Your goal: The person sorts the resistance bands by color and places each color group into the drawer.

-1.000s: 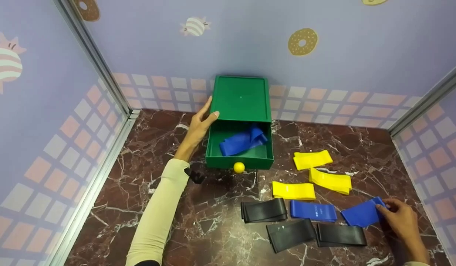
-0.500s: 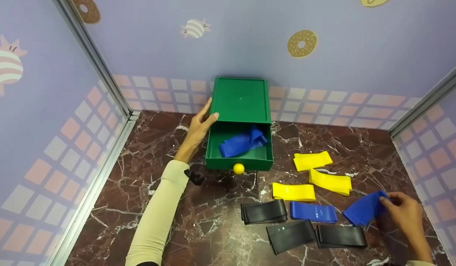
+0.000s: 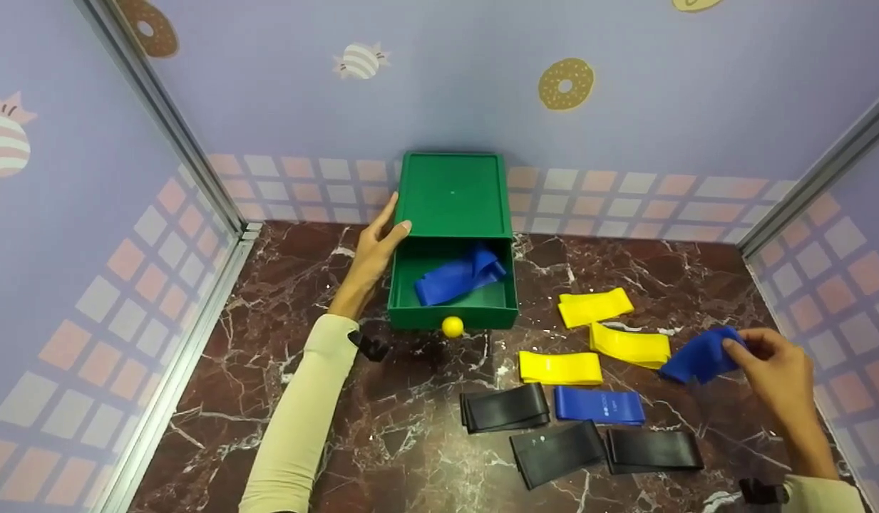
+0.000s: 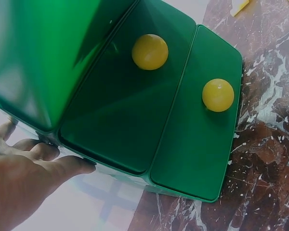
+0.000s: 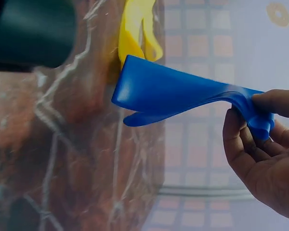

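My right hand (image 3: 778,367) pinches one end of a folded blue resistance band (image 3: 701,355) between thumb and fingers, above the table's right side. In the right wrist view that blue band (image 5: 168,91) hangs out from the fingertips, its loop slightly parted. My left hand (image 3: 375,249) rests along the left side of a green drawer cabinet (image 3: 453,192), thumb near the front top edge. The cabinet's top drawer (image 3: 410,317) is pulled out, with a blue band (image 3: 450,279) lying inside. Below it, the left wrist view shows two closed drawers (image 4: 120,115) with yellow knobs.
Yellow bands (image 3: 560,368) lie on the marbled table right of the cabinet. Nearer me lie another blue band (image 3: 599,406) and black bands (image 3: 557,452). A patterned wall (image 3: 624,128) stands behind the cabinet, with side walls left and right.
My right hand has lifted the blue band from beside the black bands and moved it away from me, near the yellow ones. The left hand stays on the cabinet.
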A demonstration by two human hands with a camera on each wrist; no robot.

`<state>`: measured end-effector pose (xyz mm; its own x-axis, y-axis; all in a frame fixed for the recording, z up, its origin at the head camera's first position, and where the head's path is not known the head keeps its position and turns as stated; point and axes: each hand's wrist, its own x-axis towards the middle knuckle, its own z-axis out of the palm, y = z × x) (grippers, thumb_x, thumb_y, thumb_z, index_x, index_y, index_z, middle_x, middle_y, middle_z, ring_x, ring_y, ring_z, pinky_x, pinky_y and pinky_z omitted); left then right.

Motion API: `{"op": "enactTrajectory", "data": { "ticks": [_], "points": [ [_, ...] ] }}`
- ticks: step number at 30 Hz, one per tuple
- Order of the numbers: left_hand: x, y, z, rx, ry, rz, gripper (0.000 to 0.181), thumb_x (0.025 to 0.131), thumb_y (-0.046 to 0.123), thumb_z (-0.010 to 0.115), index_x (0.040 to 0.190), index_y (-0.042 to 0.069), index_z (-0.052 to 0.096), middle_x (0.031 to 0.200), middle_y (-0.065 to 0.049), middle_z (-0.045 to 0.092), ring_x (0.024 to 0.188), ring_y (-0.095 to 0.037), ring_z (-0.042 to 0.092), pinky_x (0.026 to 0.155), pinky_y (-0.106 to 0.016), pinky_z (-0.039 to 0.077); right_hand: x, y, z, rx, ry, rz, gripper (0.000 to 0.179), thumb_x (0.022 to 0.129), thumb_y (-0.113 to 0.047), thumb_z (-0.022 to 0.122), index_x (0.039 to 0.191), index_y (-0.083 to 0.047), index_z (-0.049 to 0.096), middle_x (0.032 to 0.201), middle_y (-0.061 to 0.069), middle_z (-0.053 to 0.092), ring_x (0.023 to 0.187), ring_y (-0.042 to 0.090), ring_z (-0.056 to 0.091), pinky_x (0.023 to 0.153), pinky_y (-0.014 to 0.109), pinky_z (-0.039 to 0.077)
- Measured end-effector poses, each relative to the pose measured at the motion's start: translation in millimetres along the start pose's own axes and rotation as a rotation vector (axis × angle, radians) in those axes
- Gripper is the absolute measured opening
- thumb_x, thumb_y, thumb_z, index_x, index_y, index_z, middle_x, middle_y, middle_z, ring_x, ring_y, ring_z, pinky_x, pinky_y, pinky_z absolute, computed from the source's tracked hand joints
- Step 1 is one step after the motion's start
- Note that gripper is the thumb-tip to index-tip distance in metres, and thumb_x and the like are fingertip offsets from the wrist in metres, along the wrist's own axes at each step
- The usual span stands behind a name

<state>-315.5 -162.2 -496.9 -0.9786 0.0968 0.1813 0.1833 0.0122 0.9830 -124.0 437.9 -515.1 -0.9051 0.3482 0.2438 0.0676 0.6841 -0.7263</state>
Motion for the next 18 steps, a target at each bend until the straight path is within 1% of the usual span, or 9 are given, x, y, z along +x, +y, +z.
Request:
{"op": "enactTrajectory", "data": {
  "ticks": [5,9,14,18],
  "points": [
    [-0.3,-0.4,-0.1,-0.015,0.001,-0.01,0.07,0.108,0.038,0.07,0.171,0.033,0.04,0.18,-0.002,0.032,0.165,-0.021,0.03,0.133,-0.041,0.026,6.0,-19.4,3.5,0.042,0.029,-0.026,0.02,0.097,-0.006,0.084,0.109,0.009,0.079,0.081,-0.031,0.064,0.074,-0.01,0.06,0.069,0.006,0.046],
    [-0.8,0.1,-0.8,-0.021,0.002,-0.01,0.07,0.108,0.035,0.07,0.172,0.032,0.039,0.18,-0.003,0.031,0.165,-0.023,0.029,0.134,-0.042,0.025,8.5,-38.0,8.0,0.077,0.034,-0.06,0.019,0.096,-0.003,0.083,0.109,0.01,0.079,0.082,-0.031,0.065,0.074,-0.011,0.062,0.069,0.006,0.048],
    [-1.4,1.3,-0.5,-0.038,-0.003,-0.019,0.072,0.109,0.033,0.068,0.173,0.03,0.037,0.18,-0.003,0.03,0.164,-0.023,0.032,0.133,-0.041,0.028,12.4,-60.0,13.3,0.122,0.038,-0.099,0.017,0.096,-0.001,0.084,0.107,0.01,0.079,0.081,-0.028,0.067,0.073,-0.008,0.063,0.068,0.006,0.049],
    [-1.8,1.2,0.6,-0.04,-0.015,-0.013,0.071,0.109,0.034,0.067,0.173,0.03,0.036,0.18,-0.005,0.029,0.164,-0.024,0.033,0.132,-0.042,0.029,15.3,-76.1,16.9,0.154,0.039,-0.111,0.016,0.097,-0.002,0.083,0.109,0.009,0.079,0.084,-0.025,0.07,0.074,-0.006,0.065,0.069,0.007,0.05]
  ]
}}
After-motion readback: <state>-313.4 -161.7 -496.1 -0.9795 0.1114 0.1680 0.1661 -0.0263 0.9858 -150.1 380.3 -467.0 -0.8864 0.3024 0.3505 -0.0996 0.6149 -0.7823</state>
